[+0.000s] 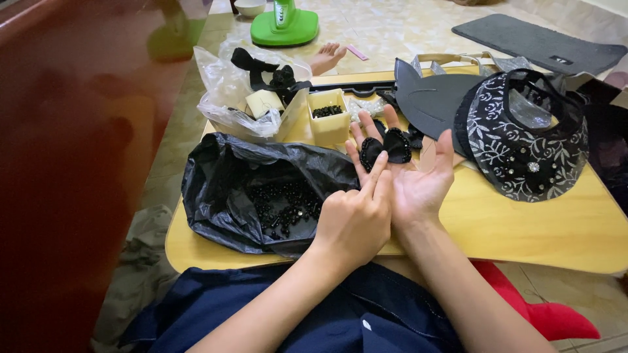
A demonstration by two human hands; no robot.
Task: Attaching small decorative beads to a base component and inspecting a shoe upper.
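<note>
Hands meet over the near edge of a yellow wooden worktop (pixel 523 222); the right hand (pixel 415 183) lies palm up with fingers spread wide open, and a black beaded bow (pixel 386 148) rests across its fingertips, gripped by nothing; the left hand (pixel 353 219) is loosely curled beside it, its index finger stretched out and touching the right palm just below the bow, holding nothing that can be seen. Just left of the hands a black plastic bag (pixel 222 189) sits open on the worktop with a heap of small black beads (pixel 284 206) inside; behind it a clear plastic bag (pixel 229 98) holds black ribbon pieces and a pale block; a small yellow box (pixel 330 124) with dark beads stands between that bag and the right fingertips. To the right a black sun visor (pixel 523 140) with a pale leaf pattern and small studs lies on the worktop, against what looks like a plain grey visor brim (pixel 432 98). Beyond, on the floor, stand a green appliance (pixel 284 26) and a grey mat (pixel 536 42); a bare foot (pixel 325 57) shows near the worktop's far edge.
</note>
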